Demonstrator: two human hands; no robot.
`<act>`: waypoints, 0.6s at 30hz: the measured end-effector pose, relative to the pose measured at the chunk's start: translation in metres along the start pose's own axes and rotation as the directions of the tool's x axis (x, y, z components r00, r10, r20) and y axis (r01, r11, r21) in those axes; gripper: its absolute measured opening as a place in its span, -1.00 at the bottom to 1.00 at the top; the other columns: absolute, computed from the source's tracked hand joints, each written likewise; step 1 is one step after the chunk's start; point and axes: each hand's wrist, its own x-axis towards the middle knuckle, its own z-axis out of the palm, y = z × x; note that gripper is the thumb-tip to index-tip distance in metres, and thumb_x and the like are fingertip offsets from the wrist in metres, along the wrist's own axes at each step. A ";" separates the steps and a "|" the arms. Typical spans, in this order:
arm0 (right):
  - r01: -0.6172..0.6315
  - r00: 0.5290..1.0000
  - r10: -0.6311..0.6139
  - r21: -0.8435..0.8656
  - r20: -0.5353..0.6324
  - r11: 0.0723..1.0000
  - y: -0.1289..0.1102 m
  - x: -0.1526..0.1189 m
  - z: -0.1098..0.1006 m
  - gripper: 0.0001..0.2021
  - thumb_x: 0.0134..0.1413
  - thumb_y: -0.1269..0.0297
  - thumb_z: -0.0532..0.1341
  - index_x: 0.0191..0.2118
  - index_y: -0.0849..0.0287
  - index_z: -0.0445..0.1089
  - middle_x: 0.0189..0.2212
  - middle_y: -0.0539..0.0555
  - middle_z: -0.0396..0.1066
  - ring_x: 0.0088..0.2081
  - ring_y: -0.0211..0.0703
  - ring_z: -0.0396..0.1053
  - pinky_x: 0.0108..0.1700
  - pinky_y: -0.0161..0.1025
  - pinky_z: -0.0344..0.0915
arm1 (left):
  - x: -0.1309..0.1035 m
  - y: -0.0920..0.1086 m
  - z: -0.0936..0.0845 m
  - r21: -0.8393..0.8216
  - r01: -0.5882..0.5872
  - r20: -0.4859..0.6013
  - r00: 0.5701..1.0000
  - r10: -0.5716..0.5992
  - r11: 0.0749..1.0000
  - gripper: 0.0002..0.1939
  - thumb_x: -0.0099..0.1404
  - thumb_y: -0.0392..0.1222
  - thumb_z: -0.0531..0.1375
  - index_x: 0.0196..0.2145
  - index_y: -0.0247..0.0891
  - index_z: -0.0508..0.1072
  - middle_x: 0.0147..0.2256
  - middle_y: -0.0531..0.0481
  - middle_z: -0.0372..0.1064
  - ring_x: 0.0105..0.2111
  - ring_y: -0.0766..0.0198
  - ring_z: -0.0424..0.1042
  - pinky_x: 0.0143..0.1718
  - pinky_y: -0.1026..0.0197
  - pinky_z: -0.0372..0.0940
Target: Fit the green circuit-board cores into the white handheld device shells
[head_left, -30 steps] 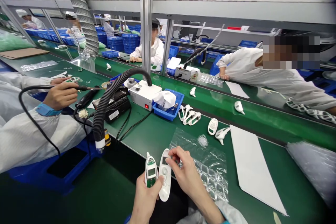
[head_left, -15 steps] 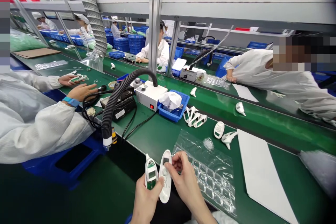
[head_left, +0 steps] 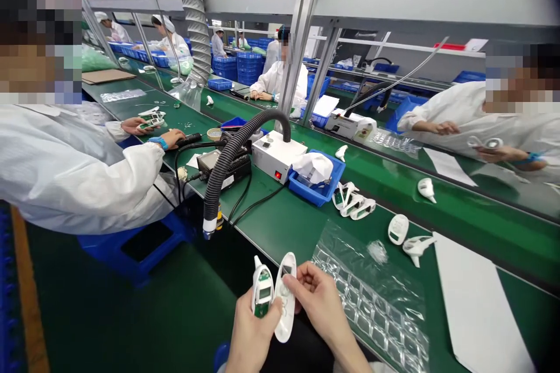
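My left hand (head_left: 254, 329) is closed round an open ear thermometer body (head_left: 263, 288), its green circuit board and small screen facing up. Beside it, at a slight angle, stands the white oval thermometer cover (head_left: 285, 312) with a dark window near its top. My left thumb lies against the cover's edge. With thumb and fingers my right hand (head_left: 321, 300) pinches the cover by the window; the fingertips behind it are hidden. Under and right of my right hand lies a clear plastic blister sheet (head_left: 371, 303) on the green bench.
Several open thermometer bodies (head_left: 352, 201) lie by a blue tray (head_left: 321, 186). A white cover (head_left: 398, 229) and a thermometer part (head_left: 417, 249) sit near a white sheet (head_left: 476, 297). A black hose (head_left: 214, 186) arches from a white box (head_left: 277, 154). Co-workers sit left and across the belt.
The view has turned left, so the bench appears shifted right. Both my hands keep their hold on the body and cover. The co-worker at left has a hand on a black tool.
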 end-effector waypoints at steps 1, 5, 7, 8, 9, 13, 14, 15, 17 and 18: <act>0.000 1.000 0.000 -0.004 0.001 1.000 -0.001 0.001 0.000 -0.62 -0.11 -0.02 0.35 -0.54 0.12 0.22 -0.71 -0.11 0.24 -0.69 -0.27 0.21 -0.64 -0.32 0.20 | 0.001 -0.001 -0.001 0.013 -0.002 0.023 1.000 0.002 1.000 -0.77 0.02 -0.08 0.28 -0.59 -0.27 0.36 -0.62 0.09 0.24 -0.58 0.33 0.14 -0.54 0.30 0.13; -0.001 1.000 0.001 -0.005 0.006 1.000 -0.003 0.001 0.000 -0.63 -0.11 0.00 0.35 -0.55 0.12 0.21 -0.71 -0.09 0.27 -0.68 -0.26 0.24 -0.63 -0.31 0.22 | 0.002 -0.006 -0.004 0.052 -0.016 0.071 0.997 0.012 0.999 -0.77 0.10 -0.06 0.24 -0.53 -0.28 0.38 -0.57 0.05 0.29 -0.52 0.29 0.18 -0.49 0.29 0.16; -0.005 1.000 0.005 -0.007 0.009 1.000 -0.003 0.000 -0.001 -0.63 -0.11 -0.01 0.34 -0.55 0.12 0.21 -0.71 -0.09 0.29 -0.69 -0.26 0.24 -0.63 -0.31 0.22 | 0.002 -0.007 -0.003 0.057 -0.024 0.079 0.997 0.019 0.998 -0.77 0.11 -0.07 0.23 -0.52 -0.29 0.38 -0.56 0.04 0.30 -0.52 0.28 0.19 -0.48 0.28 0.17; -0.007 1.000 0.007 -0.012 0.009 1.000 -0.003 0.000 -0.002 -0.62 -0.11 -0.02 0.34 -0.55 0.12 0.21 -0.71 -0.08 0.29 -0.69 -0.26 0.25 -0.63 -0.31 0.22 | 0.002 -0.007 -0.003 0.061 -0.027 0.084 0.996 0.022 0.998 -0.77 0.12 -0.07 0.22 -0.52 -0.29 0.38 -0.56 0.04 0.30 -0.52 0.28 0.20 -0.48 0.28 0.17; -0.006 1.000 0.006 -0.018 0.008 1.000 -0.003 -0.001 -0.003 -0.62 -0.11 -0.02 0.33 -0.55 0.12 0.21 -0.71 -0.08 0.29 -0.69 -0.25 0.25 -0.64 -0.30 0.22 | 0.002 -0.007 -0.002 0.067 -0.030 0.087 0.996 0.024 0.997 -0.78 0.12 -0.07 0.22 -0.51 -0.29 0.38 -0.56 0.03 0.31 -0.51 0.28 0.21 -0.48 0.28 0.18; 0.009 1.000 -0.009 -0.052 0.009 0.999 0.001 -0.001 -0.006 -0.63 -0.05 -0.01 0.31 -0.53 0.12 0.20 -0.69 -0.09 0.28 -0.69 -0.26 0.25 -0.64 -0.31 0.21 | 0.000 -0.006 0.000 0.116 -0.048 0.080 0.996 0.039 0.992 -0.77 0.14 -0.06 0.21 -0.50 -0.30 0.40 -0.54 0.00 0.34 -0.50 0.24 0.24 -0.46 0.26 0.19; 0.017 1.000 -0.016 -0.062 0.006 0.998 0.003 0.000 -0.006 -0.64 -0.04 -0.01 0.30 -0.53 0.12 0.19 -0.69 -0.09 0.27 -0.68 -0.26 0.24 -0.64 -0.31 0.21 | -0.001 -0.006 0.000 0.133 -0.061 0.080 0.996 0.050 0.989 -0.77 0.14 -0.06 0.20 -0.49 -0.30 0.40 -0.54 0.00 0.35 -0.49 0.23 0.25 -0.46 0.26 0.20; 0.023 1.000 -0.022 -0.069 0.003 0.997 0.004 0.000 -0.006 -0.64 -0.03 0.00 0.30 -0.52 0.12 0.19 -0.69 -0.09 0.27 -0.68 -0.26 0.24 -0.64 -0.31 0.20 | -0.001 -0.006 0.000 0.148 -0.074 0.082 0.995 0.062 0.986 -0.77 0.15 -0.07 0.20 -0.50 -0.30 0.41 -0.54 -0.01 0.35 -0.48 0.23 0.26 -0.46 0.26 0.20; 0.022 1.000 -0.022 -0.056 0.004 0.998 0.006 0.000 -0.005 -0.63 -0.03 -0.01 0.30 -0.52 0.12 0.19 -0.69 -0.10 0.26 -0.68 -0.26 0.24 -0.64 -0.32 0.20 | -0.001 -0.004 0.000 0.157 -0.089 0.068 0.995 0.079 0.984 -0.78 0.14 -0.08 0.21 -0.51 -0.30 0.40 -0.55 0.00 0.35 -0.49 0.23 0.26 -0.47 0.26 0.19; 0.016 1.000 -0.016 -0.032 0.008 0.999 0.006 0.000 -0.003 -0.63 -0.03 -0.02 0.30 -0.52 0.12 0.19 -0.68 -0.10 0.26 -0.67 -0.26 0.24 -0.64 -0.32 0.20 | -0.001 -0.004 0.000 0.147 -0.085 0.048 0.996 0.079 0.985 -0.78 0.12 -0.08 0.22 -0.52 -0.30 0.40 -0.56 0.01 0.34 -0.50 0.24 0.25 -0.48 0.27 0.18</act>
